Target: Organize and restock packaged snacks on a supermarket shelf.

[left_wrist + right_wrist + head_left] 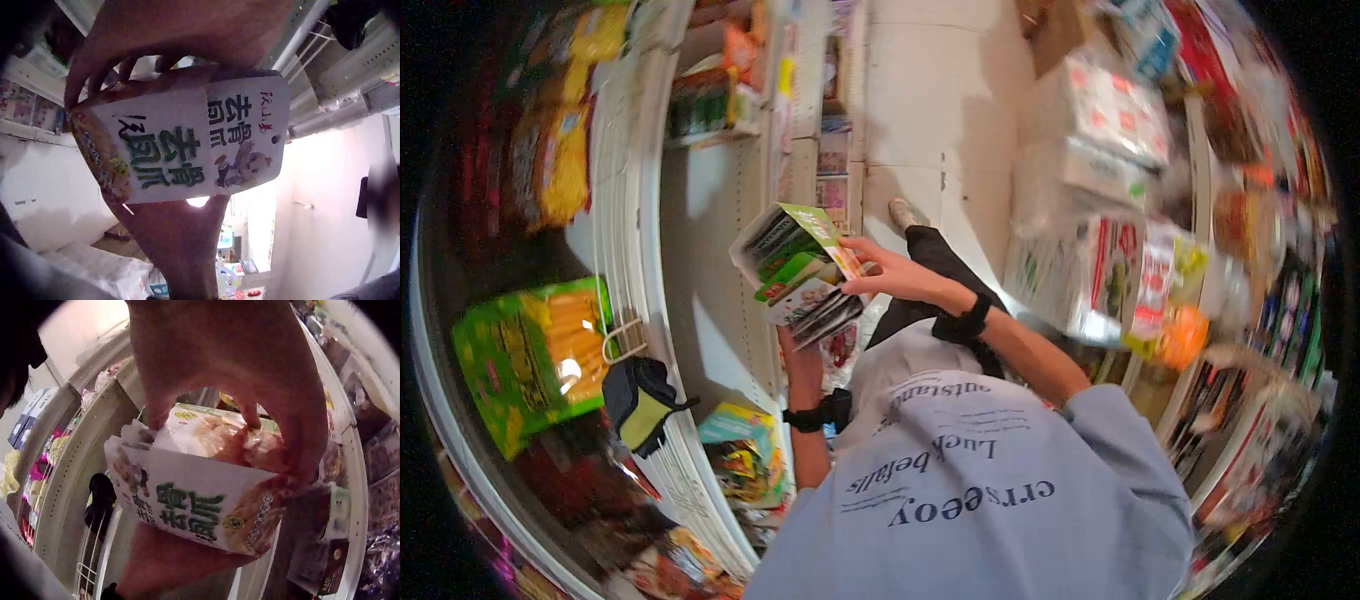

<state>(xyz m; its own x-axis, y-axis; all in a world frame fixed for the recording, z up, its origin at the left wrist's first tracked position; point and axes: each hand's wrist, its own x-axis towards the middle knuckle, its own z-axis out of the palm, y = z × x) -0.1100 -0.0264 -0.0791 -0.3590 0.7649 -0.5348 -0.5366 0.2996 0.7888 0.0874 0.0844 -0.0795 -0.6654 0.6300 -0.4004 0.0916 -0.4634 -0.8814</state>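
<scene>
Both hands hold a small white cardboard carton [798,299] in front of the torso. Green characters and a cartoon figure mark its printed side [165,144]. In the right wrist view its top is open, and a packet [209,432] with a food picture shows inside. My left hand [802,360] grips the carton from below, its fingers curled along one edge in the left wrist view. From the other side my right hand [898,275] spans the carton's top, thumb and fingers on opposite edges.
White shelving [710,230] runs along the left, with a green snack bag [530,360] and a dark pouch [640,405] near a wire hook. Plastic-wrapped packs [1110,115] are stacked at the right. Pale floor tiles [910,90] lie between, with one shoe [908,213] on them.
</scene>
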